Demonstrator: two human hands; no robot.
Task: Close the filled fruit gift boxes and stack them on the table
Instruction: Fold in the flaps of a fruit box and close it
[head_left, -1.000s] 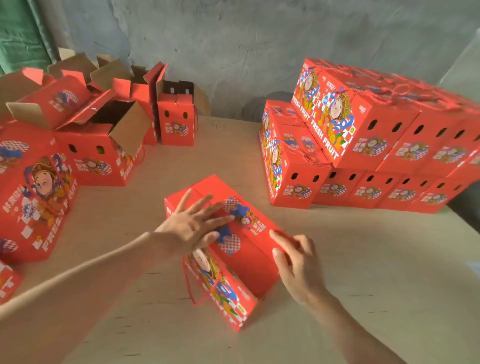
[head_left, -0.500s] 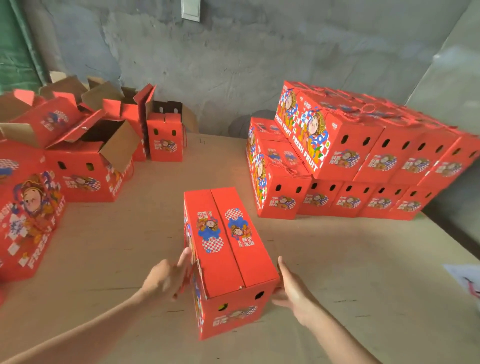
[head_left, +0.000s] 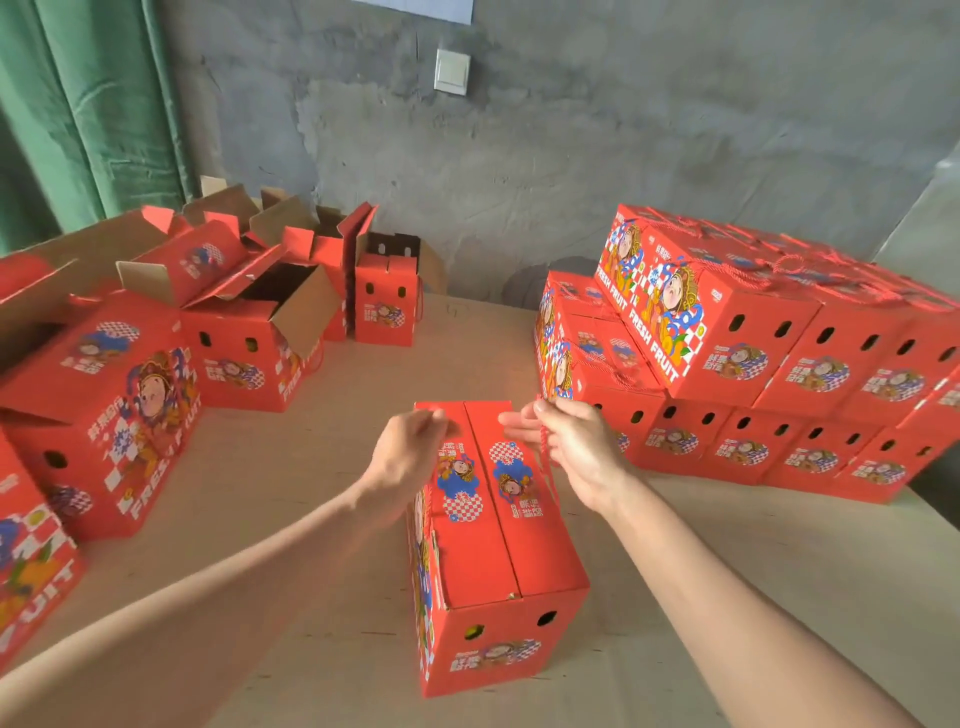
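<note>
A red fruit gift box (head_left: 498, 551) stands upright in the middle of the table (head_left: 727, 571), its two top flaps folded flat, its short holed end facing me. My left hand (head_left: 408, 457) is at the box's far left top edge with fingers curled on the left flap. My right hand (head_left: 571, 447) is at the far right top edge and pinches the red rope handle (head_left: 545, 457), which hangs down the box's right side. A stack of closed red boxes (head_left: 753, 353) stands in two layers at the right.
Several open red boxes (head_left: 260, 332) with raised brown flaps crowd the back left. A closed box (head_left: 104, 410) lies at the left, another at the bottom left edge. A grey wall with a switch (head_left: 451, 71) and a green curtain (head_left: 78, 114) lie behind.
The box went from lying tilted to standing upright with its short end toward me. Both hands moved from its near sides up to its far top edge, the right one taking the rope.
</note>
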